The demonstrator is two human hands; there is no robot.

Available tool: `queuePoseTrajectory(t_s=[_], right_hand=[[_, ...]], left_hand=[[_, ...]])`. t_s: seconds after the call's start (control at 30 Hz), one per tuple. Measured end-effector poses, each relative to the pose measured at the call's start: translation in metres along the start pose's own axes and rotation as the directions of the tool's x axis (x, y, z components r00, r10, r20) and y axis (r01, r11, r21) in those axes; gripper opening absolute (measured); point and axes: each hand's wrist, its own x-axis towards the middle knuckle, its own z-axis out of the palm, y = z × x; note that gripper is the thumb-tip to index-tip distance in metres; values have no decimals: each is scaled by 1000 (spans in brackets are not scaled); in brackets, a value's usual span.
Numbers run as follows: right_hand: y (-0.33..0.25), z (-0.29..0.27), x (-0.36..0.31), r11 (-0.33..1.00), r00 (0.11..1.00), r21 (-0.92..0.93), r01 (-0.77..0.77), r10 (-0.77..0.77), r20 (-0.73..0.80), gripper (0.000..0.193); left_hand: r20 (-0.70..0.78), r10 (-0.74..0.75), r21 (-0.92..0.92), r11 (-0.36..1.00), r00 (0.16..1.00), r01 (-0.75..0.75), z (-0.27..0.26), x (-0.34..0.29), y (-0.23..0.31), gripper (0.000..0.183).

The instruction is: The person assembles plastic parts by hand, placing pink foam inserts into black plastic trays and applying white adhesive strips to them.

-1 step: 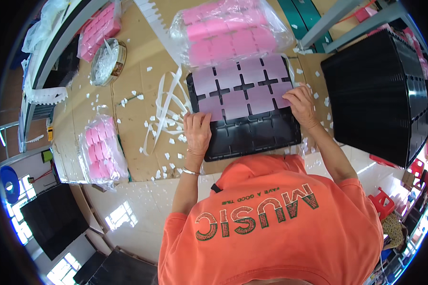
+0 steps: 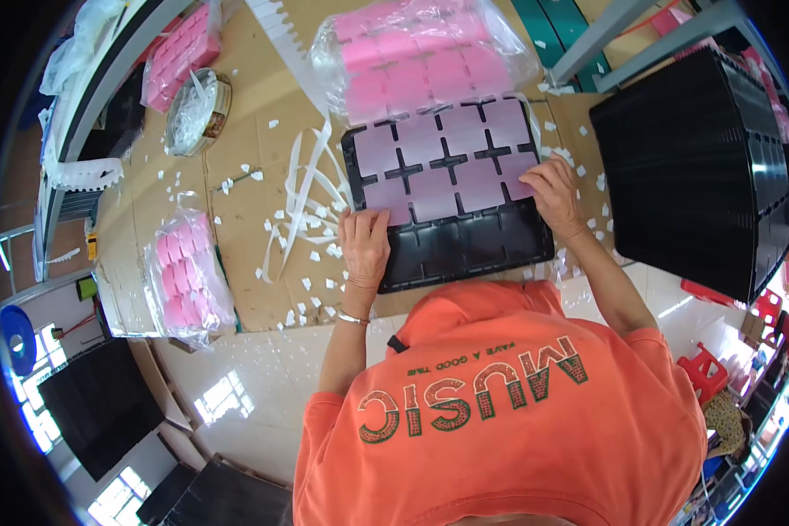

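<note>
A black plastic tray (image 2: 473,252) with a grid of compartments lies in front of me. Over its far part rests a translucent pinkish-purple sheet (image 2: 434,200) with cross-shaped cutouts, through which the tray's black ridges show. My left hand (image 2: 365,244) is closed at the sheet's near left corner, fingers together against the tray's side. At the right edge, my right hand (image 2: 554,189) pinches the sheet between thumb and fingers. The near rows of the tray are uncovered.
Beyond the tray lies a plastic bag of pink sheets (image 2: 425,57); a smaller pink bundle (image 2: 184,272) is at left. White strips (image 2: 296,197) and paper scraps litter the cardboard. A round tin (image 2: 199,114) stands far left. Stacked black trays (image 2: 675,175) rise at right.
</note>
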Motion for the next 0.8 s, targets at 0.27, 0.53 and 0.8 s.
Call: queuePoseTrajectory(t_s=[0.27, 0.53, 0.8], right_hand=[[-33, -9, -54, 998, 996, -10, -56, 57, 64, 28], [-41, -4, -78, 998, 999, -32, -53, 53, 12, 28], [-42, -6, -92, 996, 998, -68, -62, 63, 20, 25]], left_hand=[[57, -50, 19, 999, 997, 49, -14, -63, 26, 21], [70, -56, 65, 997, 996, 51, -14, -87, 30, 19], [91, -23, 38, 999, 996, 20, -12, -88, 36, 19]])
